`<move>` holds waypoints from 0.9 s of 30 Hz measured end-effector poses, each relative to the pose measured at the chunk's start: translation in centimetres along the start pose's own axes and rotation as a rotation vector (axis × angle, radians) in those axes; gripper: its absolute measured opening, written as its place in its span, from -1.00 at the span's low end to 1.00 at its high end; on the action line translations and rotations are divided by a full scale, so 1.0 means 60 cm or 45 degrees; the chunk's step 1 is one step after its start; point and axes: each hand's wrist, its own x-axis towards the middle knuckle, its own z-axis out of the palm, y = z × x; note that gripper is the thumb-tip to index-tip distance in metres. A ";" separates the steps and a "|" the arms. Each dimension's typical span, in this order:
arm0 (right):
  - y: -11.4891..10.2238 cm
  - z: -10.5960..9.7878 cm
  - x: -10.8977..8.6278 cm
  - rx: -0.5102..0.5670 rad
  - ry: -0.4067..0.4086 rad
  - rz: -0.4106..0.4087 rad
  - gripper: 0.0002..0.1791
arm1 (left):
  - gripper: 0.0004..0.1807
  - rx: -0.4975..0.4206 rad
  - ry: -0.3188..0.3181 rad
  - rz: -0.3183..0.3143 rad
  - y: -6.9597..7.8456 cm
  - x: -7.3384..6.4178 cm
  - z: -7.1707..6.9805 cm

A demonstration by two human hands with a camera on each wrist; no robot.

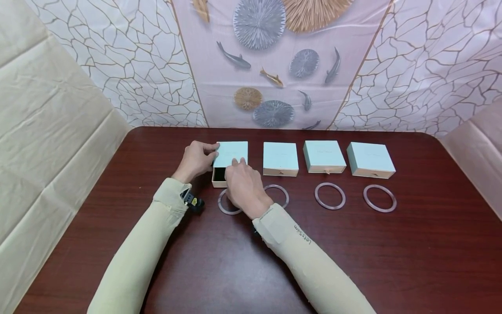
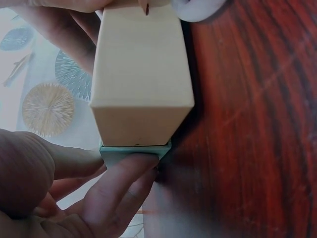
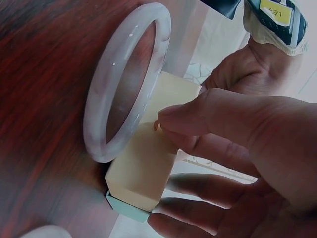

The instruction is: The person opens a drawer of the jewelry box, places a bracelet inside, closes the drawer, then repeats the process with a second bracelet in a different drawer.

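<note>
At the left end of the row, a pale mint jewelry box (image 1: 232,150) has its cream drawer (image 1: 218,183) pulled partly out, with a dark interior. My left hand (image 1: 195,160) grips the mint sleeve from its left side; in the left wrist view, fingers lie against the sleeve's end behind the drawer. My right hand (image 1: 245,183) is at the drawer front, partly covering it. Thumb and index finger pinch the small pull tab (image 3: 156,125) there, in the right wrist view. A lilac-white bangle (image 3: 101,99) lies on the table just before the drawer, partly hidden under my right hand from above.
To the right stand three more mint boxes, one (image 1: 280,157) beside the hands, another (image 1: 323,152), and the last (image 1: 372,157), drawers in. Three further bangles lie in front, one (image 1: 287,196) partly behind my right hand. A patterned cloth wall (image 1: 243,117) backs the table.
</note>
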 end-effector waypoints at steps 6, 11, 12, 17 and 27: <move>-0.002 -0.001 -0.001 -0.006 -0.004 0.006 -0.81 | -0.59 0.011 0.003 -0.005 0.000 0.000 0.000; -0.002 0.000 -0.002 -0.010 -0.010 0.009 -0.80 | -0.59 0.002 -0.006 -0.017 0.001 -0.001 -0.001; -0.002 0.000 -0.002 -0.010 -0.010 0.009 -0.80 | -0.59 0.003 -0.005 -0.016 0.001 -0.002 -0.001; -0.002 -0.001 -0.003 -0.007 -0.009 0.006 -0.79 | -0.59 0.007 -0.003 -0.008 0.002 -0.003 0.000; -0.001 -0.002 -0.004 -0.003 -0.024 0.002 -0.75 | -0.58 0.000 -0.007 -0.007 -0.001 -0.001 -0.001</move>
